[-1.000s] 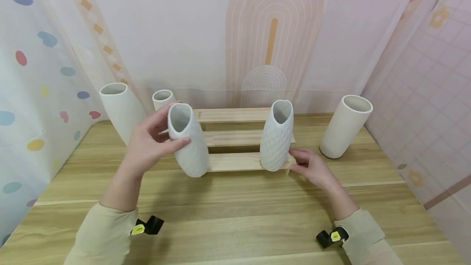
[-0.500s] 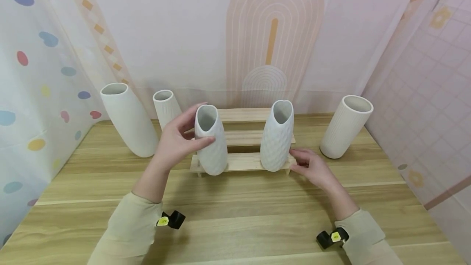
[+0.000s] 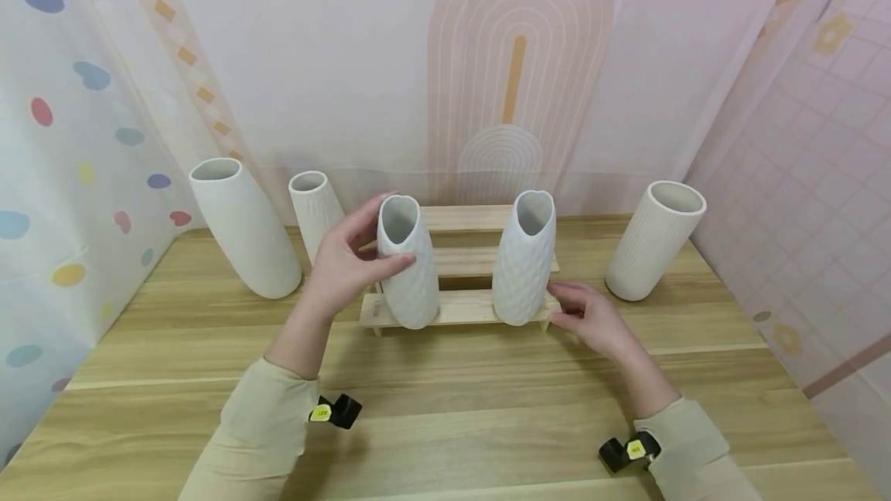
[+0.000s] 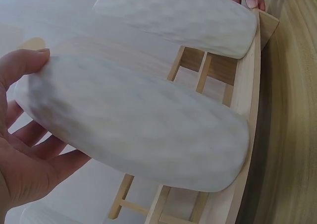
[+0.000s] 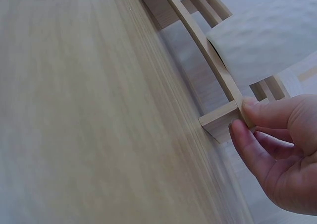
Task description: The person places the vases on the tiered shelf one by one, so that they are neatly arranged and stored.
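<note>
My left hand (image 3: 351,261) grips a white dimpled vase (image 3: 411,277) near its rim, the thumb across the front and the fingers behind. In the left wrist view, the base of this vase (image 4: 148,125) meets the lowest step of a tiered wooden stand (image 3: 465,306). A second white dimpled vase (image 3: 524,269) stands upright towards the right end of that same step. My right hand (image 3: 592,319) pinches the step's right end between thumb and fingers, which the right wrist view shows close up at the board's corner (image 5: 242,110).
On the table (image 3: 445,408), a tall smooth white vase (image 3: 244,230) and a slimmer white vase (image 3: 315,211) stand left of the stand. A ribbed white vase (image 3: 654,242) stands to its right. A patterned curtain (image 3: 334,60) hangs close behind.
My left hand has carried the dimpled vase rightwards, from the stand's left end to over its lowest step, nearer the other dimpled vase. My right hand has stayed in place.
</note>
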Demonstrator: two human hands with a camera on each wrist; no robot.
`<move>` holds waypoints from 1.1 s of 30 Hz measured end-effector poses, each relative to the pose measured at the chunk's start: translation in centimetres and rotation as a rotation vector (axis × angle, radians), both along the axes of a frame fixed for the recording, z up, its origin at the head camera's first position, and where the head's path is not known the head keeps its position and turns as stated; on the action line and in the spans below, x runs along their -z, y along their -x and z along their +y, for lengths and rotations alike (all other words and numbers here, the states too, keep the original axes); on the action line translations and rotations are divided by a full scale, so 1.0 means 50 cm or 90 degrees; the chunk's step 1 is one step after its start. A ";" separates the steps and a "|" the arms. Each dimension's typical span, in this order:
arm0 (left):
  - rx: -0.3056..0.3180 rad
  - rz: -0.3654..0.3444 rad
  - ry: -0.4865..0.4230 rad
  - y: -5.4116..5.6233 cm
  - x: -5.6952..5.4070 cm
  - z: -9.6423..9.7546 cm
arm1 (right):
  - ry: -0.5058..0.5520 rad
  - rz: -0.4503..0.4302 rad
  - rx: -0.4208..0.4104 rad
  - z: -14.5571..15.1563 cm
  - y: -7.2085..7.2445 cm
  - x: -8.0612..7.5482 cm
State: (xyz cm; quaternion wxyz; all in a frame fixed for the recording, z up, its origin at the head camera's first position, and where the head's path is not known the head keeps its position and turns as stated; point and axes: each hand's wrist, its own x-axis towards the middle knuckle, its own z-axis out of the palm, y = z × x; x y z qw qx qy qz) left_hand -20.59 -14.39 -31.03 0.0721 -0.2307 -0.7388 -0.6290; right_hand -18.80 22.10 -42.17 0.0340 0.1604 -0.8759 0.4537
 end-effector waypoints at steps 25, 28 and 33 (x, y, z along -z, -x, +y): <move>0.039 0.002 0.015 0.005 0.019 -0.006 | -0.005 0.001 0.003 0.002 -0.004 -0.002; 0.037 0.009 0.017 0.004 0.030 -0.014 | -0.004 0.001 0.003 0.001 -0.004 -0.002; 0.032 0.008 0.019 -0.001 0.048 -0.037 | 0.001 -0.004 0.001 0.000 -0.006 -0.004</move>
